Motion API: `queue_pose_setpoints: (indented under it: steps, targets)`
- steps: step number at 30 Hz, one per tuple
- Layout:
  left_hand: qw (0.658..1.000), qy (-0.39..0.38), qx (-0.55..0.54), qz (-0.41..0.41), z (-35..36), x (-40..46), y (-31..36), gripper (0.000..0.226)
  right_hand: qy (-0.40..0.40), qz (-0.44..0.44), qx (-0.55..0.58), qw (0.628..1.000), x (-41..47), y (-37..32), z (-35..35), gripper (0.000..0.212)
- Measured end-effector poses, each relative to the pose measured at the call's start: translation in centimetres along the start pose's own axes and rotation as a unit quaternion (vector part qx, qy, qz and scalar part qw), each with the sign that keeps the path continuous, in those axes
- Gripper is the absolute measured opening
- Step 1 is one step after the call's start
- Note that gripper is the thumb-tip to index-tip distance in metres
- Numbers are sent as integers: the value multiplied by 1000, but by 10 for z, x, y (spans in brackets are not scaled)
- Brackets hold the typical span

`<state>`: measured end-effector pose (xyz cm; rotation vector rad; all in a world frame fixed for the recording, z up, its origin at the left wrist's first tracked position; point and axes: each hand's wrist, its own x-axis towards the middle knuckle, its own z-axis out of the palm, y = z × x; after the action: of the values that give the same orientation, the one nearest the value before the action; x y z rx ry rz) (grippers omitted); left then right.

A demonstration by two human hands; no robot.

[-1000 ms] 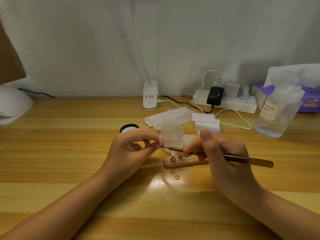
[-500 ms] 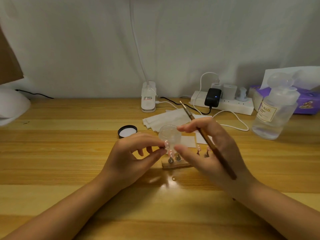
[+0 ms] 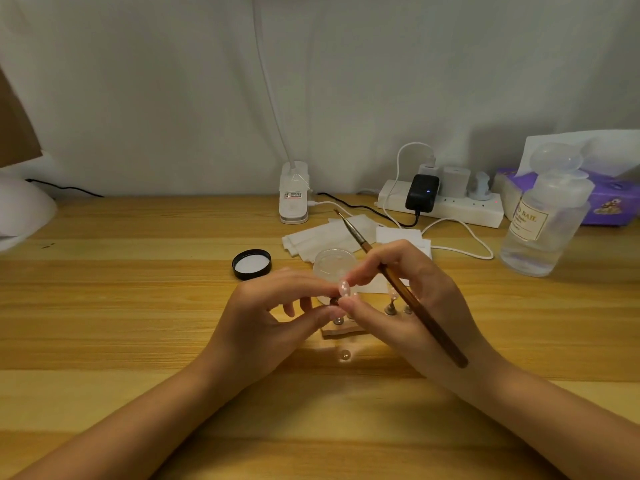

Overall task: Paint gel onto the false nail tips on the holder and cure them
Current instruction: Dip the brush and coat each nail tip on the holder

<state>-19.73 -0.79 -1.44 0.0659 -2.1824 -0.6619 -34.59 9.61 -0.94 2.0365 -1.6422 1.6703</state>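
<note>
While both forearms lay across the near edge of the wooden table (image 3: 104,306), the two hands met just above the holder (image 3: 341,330), a small wooden block whose near end showed between them. The left hand (image 3: 263,317) pinched the stem of one nail tip (image 3: 343,289), thumb and forefinger curled round it, and the right hand (image 3: 408,306) closed its thumb and forefinger on that same tip from the other side. The right hand also kept the brush (image 3: 398,285) tucked between its fingers; its long axis ran from near the wrist up and away to the left, so the bristles pointed off beyond the tip, not at it. To my eye, painting would call for swinging that brush end back toward the tip. Just behind the fingers sat the open gel pot (image 3: 332,263), its black lid (image 3: 251,264) to the left, and farther back the clip lamp (image 3: 293,194).
</note>
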Motion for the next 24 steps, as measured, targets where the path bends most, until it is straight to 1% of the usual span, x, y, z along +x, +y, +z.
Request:
queue_pose_setpoints:
  steps: [2, 4, 7, 9, 15, 18, 24]
  targets:
    - [1000, -10, 1, -15, -1, -1, 0, 34, -1, -1, 11, 1000, 2, -1, -5, 27]
    - [999, -16, 16, -39, -3, -2, 0, 37, 2, 14, 18, 1000, 5, 0, -14, 29]
    - [995, -27, 24, -92, -5, -3, -1, 37, -6, 47, -8, 999, 6, 7, -26, 27]
    - [993, -34, 25, -110, -5, -4, -3, 36, -23, 61, -29, 997, 4, 12, -30, 27]
    - [988, -56, 43, -138, -4, -6, -5, 33, -84, 67, -64, 992, 1, 24, -30, 24]
    - [986, -55, 45, -154, -3, -6, -5, 31, -94, 59, -84, 990, 0, 26, -28, 19]
    - [983, -75, 65, -157, -2, -6, -5, 34, -117, 42, -126, 984, -1, 26, -27, 22]
